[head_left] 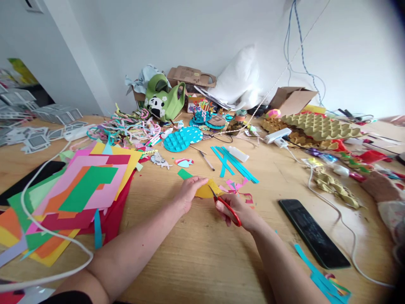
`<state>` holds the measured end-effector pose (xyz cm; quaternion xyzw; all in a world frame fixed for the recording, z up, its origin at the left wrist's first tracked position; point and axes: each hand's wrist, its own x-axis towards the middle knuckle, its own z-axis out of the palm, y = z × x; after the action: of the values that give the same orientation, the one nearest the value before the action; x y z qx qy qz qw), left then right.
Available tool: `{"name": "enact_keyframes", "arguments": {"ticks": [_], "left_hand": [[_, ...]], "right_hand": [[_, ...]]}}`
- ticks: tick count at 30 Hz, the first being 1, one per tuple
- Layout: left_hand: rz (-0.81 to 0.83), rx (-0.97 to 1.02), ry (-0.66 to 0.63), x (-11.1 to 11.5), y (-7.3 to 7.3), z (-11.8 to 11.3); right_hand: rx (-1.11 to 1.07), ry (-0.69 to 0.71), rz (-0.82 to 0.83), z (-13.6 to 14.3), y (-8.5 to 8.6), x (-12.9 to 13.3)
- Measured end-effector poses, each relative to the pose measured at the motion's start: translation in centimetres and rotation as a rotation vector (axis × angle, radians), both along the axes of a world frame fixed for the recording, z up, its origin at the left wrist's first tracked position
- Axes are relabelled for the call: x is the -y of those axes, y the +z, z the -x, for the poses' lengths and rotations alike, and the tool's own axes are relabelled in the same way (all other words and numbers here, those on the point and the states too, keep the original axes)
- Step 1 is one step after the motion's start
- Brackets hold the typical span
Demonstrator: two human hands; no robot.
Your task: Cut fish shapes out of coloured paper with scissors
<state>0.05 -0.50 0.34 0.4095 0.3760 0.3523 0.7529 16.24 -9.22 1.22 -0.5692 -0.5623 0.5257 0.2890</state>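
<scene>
Near the middle of the table, my left hand (190, 192) pinches a piece of yellow paper (205, 191) at its left side. My right hand (236, 211) is closed around the red handles of a pair of scissors (232, 214), whose blades point up and left over the yellow paper. The blades look slightly parted at the paper's edge. A green paper piece (184, 174) lies just above my left hand. Pink paper scraps (236, 186) lie beyond my right hand, and blue paper strips (238, 164) are farther back.
Stacked coloured paper (106, 181) covers the left side. A black phone (313, 234) lies at the right, beside a white cable. Another person's hand (381, 186) rests at the far right. Behind stand a green panda bag (166, 99), egg cartons (319, 124) and blue craft ovals (177, 140).
</scene>
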Motion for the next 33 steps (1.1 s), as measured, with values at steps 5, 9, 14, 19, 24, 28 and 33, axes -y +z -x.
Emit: {"name": "enact_keyframes", "arguments": {"ticks": [5,9,14,19,24,28,33], "left_hand": [[-0.013,0.025,0.01,0.03,-0.15,-0.15],[0.032,0.053,0.073,-0.05,-0.01,-0.23],[0.152,0.171,0.161,-0.43,0.22,-0.31],[0.181,0.174,0.075,-0.42,0.11,-0.16],[0.146,0.155,-0.026,-0.18,0.12,0.03],[0.121,0.117,-0.071,-0.22,-0.09,0.09],[0.137,0.161,-0.055,-0.27,-0.25,0.03]], "right_hand": [[0.028,-0.022,0.074,0.23,0.0,0.09],[0.028,-0.018,0.072,0.21,-0.02,0.09],[-0.018,-0.041,0.022,0.16,0.1,-0.02],[-0.06,-0.079,-0.075,0.23,0.64,-0.01],[-0.102,-0.049,-0.113,0.1,0.91,0.04],[-0.158,-0.02,-0.12,0.12,0.78,-0.04],[-0.192,-0.008,-0.116,0.32,0.47,0.0]]}}
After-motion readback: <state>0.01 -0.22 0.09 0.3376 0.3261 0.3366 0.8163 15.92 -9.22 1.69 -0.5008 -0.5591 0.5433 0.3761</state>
